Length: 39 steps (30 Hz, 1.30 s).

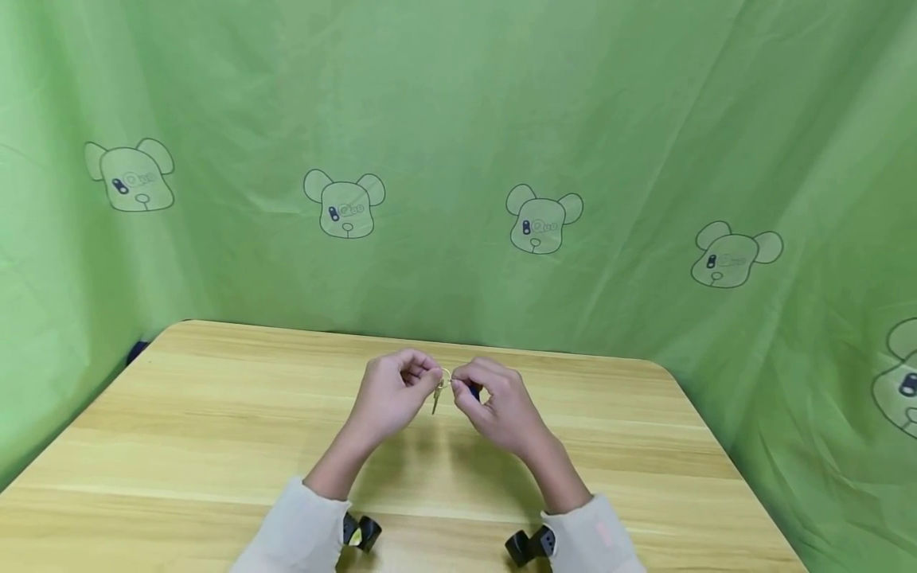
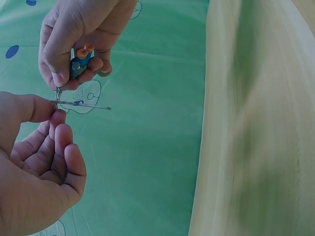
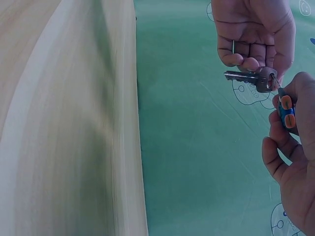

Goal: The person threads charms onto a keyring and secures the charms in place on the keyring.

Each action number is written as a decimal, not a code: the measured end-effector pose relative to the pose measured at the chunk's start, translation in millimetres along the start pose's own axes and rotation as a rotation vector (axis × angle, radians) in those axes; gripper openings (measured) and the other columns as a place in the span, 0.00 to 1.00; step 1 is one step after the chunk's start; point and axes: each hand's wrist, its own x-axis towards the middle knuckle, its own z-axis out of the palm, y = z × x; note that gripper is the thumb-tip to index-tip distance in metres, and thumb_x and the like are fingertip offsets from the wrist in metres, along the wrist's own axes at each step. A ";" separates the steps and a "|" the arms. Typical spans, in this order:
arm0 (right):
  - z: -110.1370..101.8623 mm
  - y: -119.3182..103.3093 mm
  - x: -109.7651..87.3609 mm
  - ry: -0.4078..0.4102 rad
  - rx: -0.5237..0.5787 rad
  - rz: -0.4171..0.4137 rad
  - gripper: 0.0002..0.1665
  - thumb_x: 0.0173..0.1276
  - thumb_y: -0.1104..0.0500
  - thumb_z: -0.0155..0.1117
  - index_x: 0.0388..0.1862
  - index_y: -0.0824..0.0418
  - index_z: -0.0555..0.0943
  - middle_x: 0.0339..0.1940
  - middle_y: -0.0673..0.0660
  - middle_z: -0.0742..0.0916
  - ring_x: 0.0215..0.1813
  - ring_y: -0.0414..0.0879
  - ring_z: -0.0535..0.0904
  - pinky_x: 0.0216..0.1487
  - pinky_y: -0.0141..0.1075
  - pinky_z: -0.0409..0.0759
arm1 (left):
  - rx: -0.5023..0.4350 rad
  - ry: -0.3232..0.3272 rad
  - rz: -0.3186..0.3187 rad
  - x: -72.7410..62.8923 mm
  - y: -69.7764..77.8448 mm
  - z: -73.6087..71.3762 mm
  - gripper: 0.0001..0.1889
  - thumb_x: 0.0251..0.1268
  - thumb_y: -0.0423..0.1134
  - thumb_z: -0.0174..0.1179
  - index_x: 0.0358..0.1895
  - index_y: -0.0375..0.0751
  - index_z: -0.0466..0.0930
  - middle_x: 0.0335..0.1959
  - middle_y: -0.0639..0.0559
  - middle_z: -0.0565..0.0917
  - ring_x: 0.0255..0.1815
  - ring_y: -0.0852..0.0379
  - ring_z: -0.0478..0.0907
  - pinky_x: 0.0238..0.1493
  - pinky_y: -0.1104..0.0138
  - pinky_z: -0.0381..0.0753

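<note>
A metal key (image 1: 435,399) hangs from a thin key ring (image 1: 446,372) between the two hands, above the table. My left hand (image 1: 397,394) pinches the ring between thumb and index finger, right beside the key's head, its other fingers curled. On the opposite side, my right hand (image 1: 501,402) grips the ring's edge with thumb and fingertip. A small blue charm (image 3: 286,112) with orange parts sits against the right fingers. In the right wrist view the toothed key (image 3: 243,76) points left, its round head threaded on the ring.
The light wooden table (image 1: 236,430) lies beneath both hands. Behind it and at the sides hangs a green curtain (image 1: 444,103) printed with bear-head outlines. Black wrist cameras (image 1: 368,533) jut out from both sleeves.
</note>
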 end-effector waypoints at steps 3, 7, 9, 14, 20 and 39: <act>-0.1 -0.1 -0.1 -0.003 0.001 0.010 0.09 0.69 0.67 0.62 0.33 0.55 0.84 0.31 0.46 0.83 0.32 0.37 0.76 0.29 0.30 0.76 | -0.006 0.000 0.001 -0.2 0.1 -0.9 0.03 0.69 0.33 0.65 0.35 0.41 0.86 0.27 0.55 0.84 0.28 0.57 0.79 0.32 0.68 0.80; -0.1 -0.7 -0.6 -0.014 -0.002 0.022 0.08 0.69 0.66 0.62 0.34 0.55 0.84 0.31 0.45 0.83 0.32 0.37 0.76 0.29 0.30 0.76 | -0.012 -0.008 -0.003 -1.1 1.2 -2.4 0.03 0.69 0.33 0.65 0.35 0.41 0.86 0.27 0.55 0.84 0.28 0.57 0.79 0.32 0.68 0.81; 0.1 -0.6 -0.8 -0.017 -0.004 0.024 0.08 0.69 0.66 0.62 0.34 0.55 0.84 0.31 0.45 0.83 0.33 0.37 0.76 0.30 0.30 0.76 | -0.011 -0.015 -0.009 -1.3 1.5 -3.2 0.03 0.69 0.33 0.65 0.35 0.41 0.86 0.27 0.55 0.84 0.28 0.56 0.79 0.32 0.68 0.81; 0.0 -0.3 -1.1 -0.026 -0.009 0.034 0.08 0.69 0.66 0.62 0.34 0.55 0.84 0.31 0.45 0.83 0.33 0.37 0.76 0.31 0.30 0.77 | 0.007 -0.037 -0.019 0.1 1.0 -4.7 0.02 0.68 0.32 0.66 0.35 0.41 0.86 0.28 0.55 0.84 0.29 0.57 0.79 0.34 0.67 0.81; -0.9 -1.4 -0.8 -0.041 -0.012 0.043 0.08 0.70 0.66 0.62 0.34 0.55 0.84 0.31 0.45 0.82 0.33 0.37 0.76 0.31 0.30 0.77 | 0.029 -0.095 -0.003 0.7 0.5 -7.7 0.03 0.70 0.33 0.65 0.37 0.40 0.86 0.29 0.54 0.84 0.30 0.57 0.79 0.34 0.67 0.81; -2.9 -1.7 0.9 -0.005 0.013 0.016 0.05 0.70 0.66 0.64 0.36 0.58 0.85 0.30 0.45 0.82 0.32 0.37 0.75 0.31 0.31 0.76 | 0.052 -0.157 -0.064 0.8 -0.5 -7.9 0.03 0.69 0.37 0.68 0.38 0.44 0.90 0.29 0.56 0.86 0.28 0.58 0.77 0.27 0.68 0.75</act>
